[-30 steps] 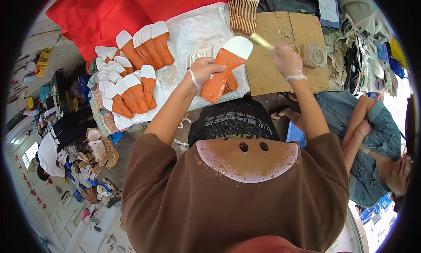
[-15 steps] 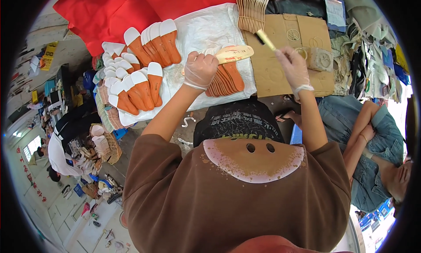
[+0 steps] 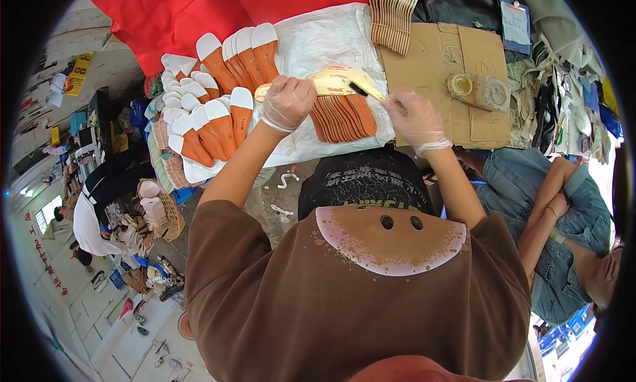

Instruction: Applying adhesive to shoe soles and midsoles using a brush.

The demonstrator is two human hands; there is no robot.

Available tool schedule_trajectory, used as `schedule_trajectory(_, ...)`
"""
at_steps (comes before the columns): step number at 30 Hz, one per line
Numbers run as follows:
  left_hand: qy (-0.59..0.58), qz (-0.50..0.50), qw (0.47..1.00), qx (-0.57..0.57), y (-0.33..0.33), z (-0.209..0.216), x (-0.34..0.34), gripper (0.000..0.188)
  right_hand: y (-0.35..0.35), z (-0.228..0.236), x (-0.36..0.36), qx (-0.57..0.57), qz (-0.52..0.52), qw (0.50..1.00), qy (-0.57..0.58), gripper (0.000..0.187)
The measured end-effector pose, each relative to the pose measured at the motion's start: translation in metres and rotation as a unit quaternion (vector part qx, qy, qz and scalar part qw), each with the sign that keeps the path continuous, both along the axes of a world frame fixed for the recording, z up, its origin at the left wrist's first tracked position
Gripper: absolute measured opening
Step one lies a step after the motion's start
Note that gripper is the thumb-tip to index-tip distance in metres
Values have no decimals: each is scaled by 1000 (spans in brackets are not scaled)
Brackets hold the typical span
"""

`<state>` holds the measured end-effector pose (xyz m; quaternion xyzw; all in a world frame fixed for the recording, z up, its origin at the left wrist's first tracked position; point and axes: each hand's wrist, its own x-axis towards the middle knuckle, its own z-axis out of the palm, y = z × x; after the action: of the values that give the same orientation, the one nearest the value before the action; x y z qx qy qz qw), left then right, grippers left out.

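Observation:
Closed around one end of a cream insole [image 3: 341, 82] with red print, my left hand [image 3: 289, 105] wears a thin clear glove. My right hand [image 3: 417, 122], gloved likewise, grips a small brush [image 3: 375, 93] with a pale yellow handle. The brush's dark bristles are at the insole's surface, towards its right part. Just below lies a fanned stack of orange-brown insoles [image 3: 341, 119]. Several brown insoles with white ends [image 3: 257, 51] overlap in groups on the left of the white sheet [image 3: 318, 34].
Cardboard [image 3: 424, 71] covers the table's right side, with a round glue-coloured container [image 3: 460, 85] by a pale block [image 3: 491, 93]. A stack of insoles [image 3: 392, 21] lies at the far edge near red cloth [image 3: 265, 4]. A person in denim [image 3: 563, 236] sits at right.
My right hand has come left and lower, bringing the brush from over the cardboard to the insole. My left hand, still holding the insole, has shifted slightly left.

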<state>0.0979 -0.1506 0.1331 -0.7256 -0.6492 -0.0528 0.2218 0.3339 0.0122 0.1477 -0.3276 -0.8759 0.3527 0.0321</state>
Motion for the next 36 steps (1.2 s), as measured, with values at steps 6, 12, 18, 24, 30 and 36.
schedule_trajectory(6, -52, -19, 996, 71, -9, 18, -5, 14, 26, 6, 28, -119, -29, 992, 20, 21)
schedule_trajectory(12, -131, -50, 984, 105, -13, 50, 2, 26, 47, 25, 45, -244, 46, 963, 103, 21)
schedule_trajectory(18, -160, -83, 977, 114, -6, 72, 16, 30, 53, 38, 29, -320, 87, 934, 134, 20)
schedule_trajectory(24, -173, -95, 971, 132, 3, 73, 20, 32, 59, 34, 12, -225, 124, 953, 161, 23)
schedule_trajectory(30, -80, -43, 988, 122, -3, 67, 3, 23, 83, 49, 56, -158, 171, 960, 156, 18)
schedule_trajectory(36, 25, -33, 996, 80, -10, 54, 0, 21, 37, 69, 25, -101, 23, 981, 163, 17)
